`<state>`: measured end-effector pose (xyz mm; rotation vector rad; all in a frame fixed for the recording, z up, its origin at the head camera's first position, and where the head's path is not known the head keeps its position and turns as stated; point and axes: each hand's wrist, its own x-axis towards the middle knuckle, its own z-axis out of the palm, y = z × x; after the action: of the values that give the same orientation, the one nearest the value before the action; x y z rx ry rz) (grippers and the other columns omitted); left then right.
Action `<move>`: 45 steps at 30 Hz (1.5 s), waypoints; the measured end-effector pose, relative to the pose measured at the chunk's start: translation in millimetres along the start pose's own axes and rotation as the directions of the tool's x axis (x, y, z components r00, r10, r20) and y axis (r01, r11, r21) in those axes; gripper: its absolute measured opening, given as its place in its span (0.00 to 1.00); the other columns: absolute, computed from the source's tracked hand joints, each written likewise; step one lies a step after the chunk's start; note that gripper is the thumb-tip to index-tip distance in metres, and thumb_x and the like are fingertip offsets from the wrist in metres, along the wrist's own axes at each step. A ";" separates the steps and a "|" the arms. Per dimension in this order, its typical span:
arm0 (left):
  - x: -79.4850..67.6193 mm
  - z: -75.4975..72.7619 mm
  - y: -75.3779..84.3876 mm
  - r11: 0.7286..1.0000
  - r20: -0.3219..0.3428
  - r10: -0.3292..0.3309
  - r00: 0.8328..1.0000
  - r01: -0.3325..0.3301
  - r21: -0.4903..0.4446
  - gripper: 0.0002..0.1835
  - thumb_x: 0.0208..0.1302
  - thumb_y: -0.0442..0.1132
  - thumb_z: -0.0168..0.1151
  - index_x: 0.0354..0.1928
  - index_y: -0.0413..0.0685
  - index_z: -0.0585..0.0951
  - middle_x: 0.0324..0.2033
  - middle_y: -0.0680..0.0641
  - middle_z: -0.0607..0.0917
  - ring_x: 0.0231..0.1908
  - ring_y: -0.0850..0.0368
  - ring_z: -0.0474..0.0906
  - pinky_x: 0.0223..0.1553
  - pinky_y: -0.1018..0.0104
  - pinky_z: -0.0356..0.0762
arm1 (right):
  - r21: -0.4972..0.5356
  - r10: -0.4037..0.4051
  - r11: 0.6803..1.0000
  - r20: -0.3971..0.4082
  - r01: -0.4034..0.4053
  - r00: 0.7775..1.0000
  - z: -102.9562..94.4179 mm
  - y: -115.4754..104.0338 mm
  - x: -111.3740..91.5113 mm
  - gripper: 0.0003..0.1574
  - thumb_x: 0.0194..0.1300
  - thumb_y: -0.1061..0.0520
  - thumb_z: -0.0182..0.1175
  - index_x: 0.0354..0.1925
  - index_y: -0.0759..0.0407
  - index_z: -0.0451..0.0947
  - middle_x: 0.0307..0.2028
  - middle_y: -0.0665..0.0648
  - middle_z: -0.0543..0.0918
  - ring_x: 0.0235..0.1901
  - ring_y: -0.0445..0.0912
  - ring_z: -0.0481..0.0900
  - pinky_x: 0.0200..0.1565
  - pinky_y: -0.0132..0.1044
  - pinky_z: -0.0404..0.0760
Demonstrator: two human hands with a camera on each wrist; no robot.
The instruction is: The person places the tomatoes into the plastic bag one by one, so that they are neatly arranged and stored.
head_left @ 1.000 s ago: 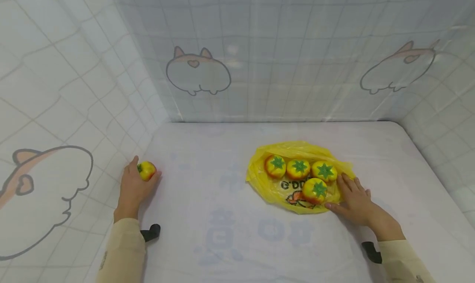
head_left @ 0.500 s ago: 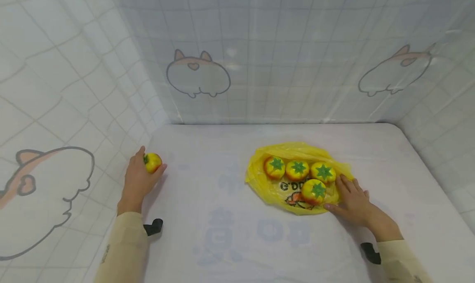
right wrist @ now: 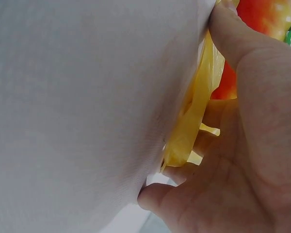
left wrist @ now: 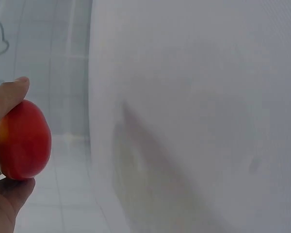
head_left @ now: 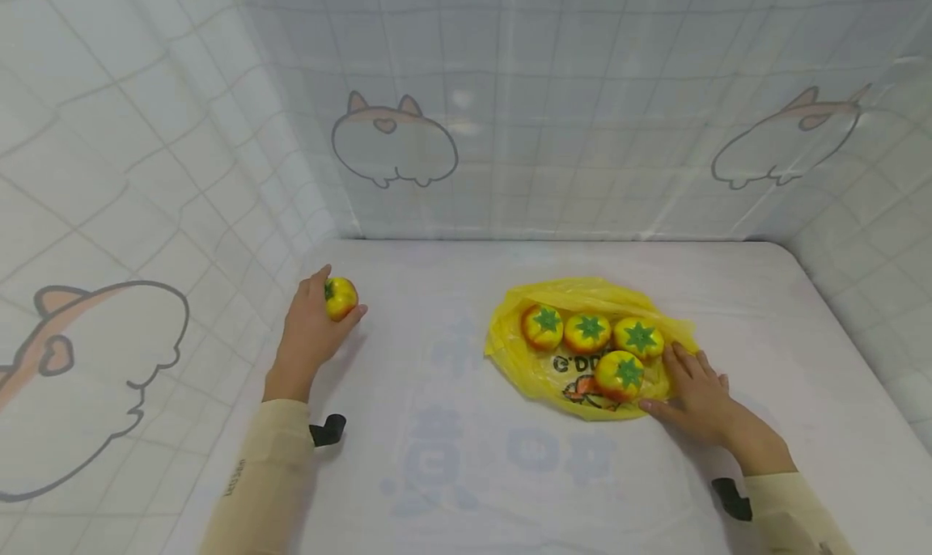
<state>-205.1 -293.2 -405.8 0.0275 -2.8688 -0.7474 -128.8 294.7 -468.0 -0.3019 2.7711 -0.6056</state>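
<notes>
In the head view my left hand (head_left: 313, 328) holds a tomato (head_left: 341, 298) at the left of the table, its yellow side and green leafy top turned up. The left wrist view catches the red underside of this tomato (left wrist: 28, 141), between the thumb and fingers. On the right, my right hand (head_left: 699, 397) rests at the edge of a yellow plastic bag (head_left: 524, 373), thumb and fingers spread apart. Several similar tomatoes (head_left: 587, 333) sit on the bag, one of them (head_left: 619, 375) nearer me. The right wrist view has the bag's folded edge (right wrist: 191, 121) against the fingers.
A white cloth with faint blue lettering covers the table (head_left: 408, 361). Tiled-pattern curtains with dog drawings stand behind (head_left: 568, 158) and along the left side (head_left: 146, 215). A black wrist mount (head_left: 329, 430) juts from the left sleeve, another (head_left: 731, 499) from the right.
My left hand, with the tomato in it, has moved right and farther back, away from the left curtain. The right hand and the bag have stayed in place.
</notes>
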 end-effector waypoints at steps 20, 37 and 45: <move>14.8 40.2 64.5 0.989 0.033 0.143 0.989 -0.141 -0.043 0.42 0.66 0.53 0.71 0.74 0.46 0.62 0.68 0.38 0.68 0.59 0.39 0.71 0.63 0.40 0.74 | -0.002 -0.013 1.000 -0.012 0.013 1.000 3.2 1.1 1.1 0.70 0.67 0.28 0.62 0.78 0.76 0.44 0.77 0.80 0.44 0.72 0.84 0.38 0.59 0.86 0.43; 12.6 66.5 118.4 0.952 0.100 0.305 0.947 -0.302 -0.050 0.42 0.66 0.56 0.70 0.75 0.48 0.63 0.69 0.42 0.69 0.62 0.43 0.71 0.65 0.47 0.74 | 0.009 -0.013 1.000 -0.012 0.013 1.000 0.3 -0.7 0.8 0.69 0.67 0.29 0.62 0.77 0.77 0.44 0.77 0.80 0.43 0.72 0.84 0.36 0.59 0.86 0.42; 4.0 81.5 149.8 0.919 0.164 0.392 0.905 -0.391 -0.042 0.41 0.65 0.55 0.71 0.73 0.49 0.65 0.69 0.43 0.69 0.64 0.45 0.71 0.66 0.51 0.74 | 0.000 -0.007 1.000 -0.020 0.007 1.000 2.4 -0.3 0.4 0.70 0.66 0.29 0.62 0.77 0.77 0.45 0.76 0.80 0.44 0.72 0.84 0.38 0.59 0.86 0.43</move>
<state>-219.3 -123.2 -402.3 -0.6257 -2.8816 -0.7041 -128.4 293.5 -470.0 -0.3072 2.7899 -0.6137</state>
